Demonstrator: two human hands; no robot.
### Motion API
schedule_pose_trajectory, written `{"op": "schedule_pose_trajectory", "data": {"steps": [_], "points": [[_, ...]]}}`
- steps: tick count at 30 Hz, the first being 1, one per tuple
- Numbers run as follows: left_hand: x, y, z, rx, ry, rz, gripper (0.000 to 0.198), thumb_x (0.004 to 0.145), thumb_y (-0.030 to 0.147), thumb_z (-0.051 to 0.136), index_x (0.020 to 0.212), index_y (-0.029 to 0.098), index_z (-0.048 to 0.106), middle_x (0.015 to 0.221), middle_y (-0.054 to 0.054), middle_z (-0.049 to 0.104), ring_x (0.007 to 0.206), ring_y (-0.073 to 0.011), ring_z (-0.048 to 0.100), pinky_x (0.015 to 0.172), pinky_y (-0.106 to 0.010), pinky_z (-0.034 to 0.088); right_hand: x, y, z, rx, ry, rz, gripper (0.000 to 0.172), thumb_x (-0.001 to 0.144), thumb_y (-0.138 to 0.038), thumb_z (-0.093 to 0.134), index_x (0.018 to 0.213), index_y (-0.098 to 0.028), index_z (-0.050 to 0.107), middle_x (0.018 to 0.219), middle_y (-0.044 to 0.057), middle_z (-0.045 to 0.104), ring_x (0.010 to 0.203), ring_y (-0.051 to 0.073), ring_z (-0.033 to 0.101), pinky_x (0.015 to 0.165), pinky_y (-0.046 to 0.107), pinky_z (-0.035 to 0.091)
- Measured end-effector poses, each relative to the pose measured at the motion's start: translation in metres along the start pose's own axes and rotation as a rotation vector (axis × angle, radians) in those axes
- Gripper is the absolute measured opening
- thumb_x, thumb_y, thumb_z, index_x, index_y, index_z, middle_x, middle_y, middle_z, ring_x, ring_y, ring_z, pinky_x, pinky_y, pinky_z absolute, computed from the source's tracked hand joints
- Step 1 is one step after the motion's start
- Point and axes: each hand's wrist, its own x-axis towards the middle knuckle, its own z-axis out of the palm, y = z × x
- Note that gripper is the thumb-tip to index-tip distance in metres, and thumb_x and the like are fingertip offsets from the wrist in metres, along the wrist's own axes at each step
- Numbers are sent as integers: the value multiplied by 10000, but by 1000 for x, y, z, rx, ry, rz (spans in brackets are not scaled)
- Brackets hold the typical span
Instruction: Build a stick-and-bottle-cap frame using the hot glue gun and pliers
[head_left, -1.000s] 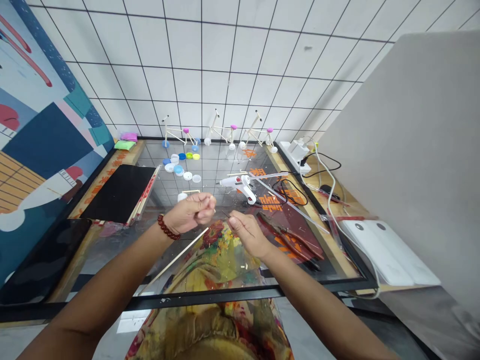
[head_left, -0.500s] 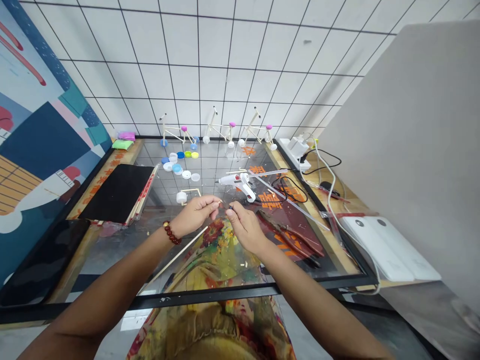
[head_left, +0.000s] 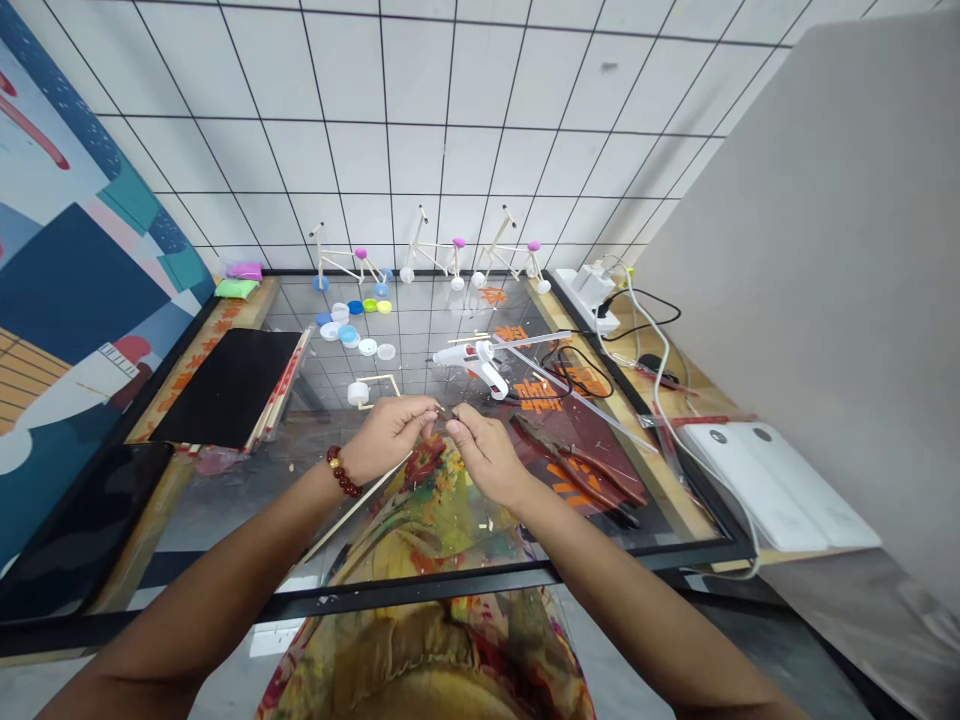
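Close together over the glass tabletop, both my hands work with pinched fingertips. My left hand (head_left: 396,432) grips a short, thin wooden stick (head_left: 441,408), whose pale tip points toward the other hand. My right hand (head_left: 486,452) pinches a small dark piece, mostly hidden by thumb and finger. Just beyond the left hand lies a bent stick frame (head_left: 386,378) with a white bottle cap (head_left: 358,393) at its end. A long thin stick (head_left: 360,508) lies on the glass below my left wrist. A white glue gun (head_left: 474,362) rests beyond my right hand.
Pliers (head_left: 577,465) lie right of my right hand. Loose bottle caps (head_left: 367,347) are scattered farther back, and small stick-built bicycles (head_left: 431,255) stand along the far edge. A black flat pad (head_left: 229,385) is at left. Cables and a power strip (head_left: 589,300) occupy the right.
My hands have come slightly closer, and the stick tip now reaches near the right fingertips. The view has shifted a little; the items on the table stay in place.
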Motion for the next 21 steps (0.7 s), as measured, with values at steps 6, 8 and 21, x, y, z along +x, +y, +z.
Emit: {"op": "schedule_pose_trajectory", "data": {"steps": [6,8,21], "points": [[1,0,1,-140,-32,-45,345,944,307,420,651,161,530,607,15,532,602,-109,495,665,-239,388,-1,-2,3,267,31,13,398,993,-452,345,672,-219,390,603,-45,386,568,114,378,575,247,299],[2,0,1,-221,-50,-92,316,939,347,427,731,159,572,597,21,520,596,-114,482,657,-243,392,0,-1,5,323,48,48,410,991,-465,352,675,-213,423,603,-42,400,577,115,392,571,244,309],[2,-1,-1,-84,-31,-69,343,942,307,397,640,172,492,609,18,511,606,-116,472,657,-241,363,-1,1,2,48,-9,29,358,993,-481,321,816,-220,491,645,-34,436,610,139,428,607,252,334]]}}
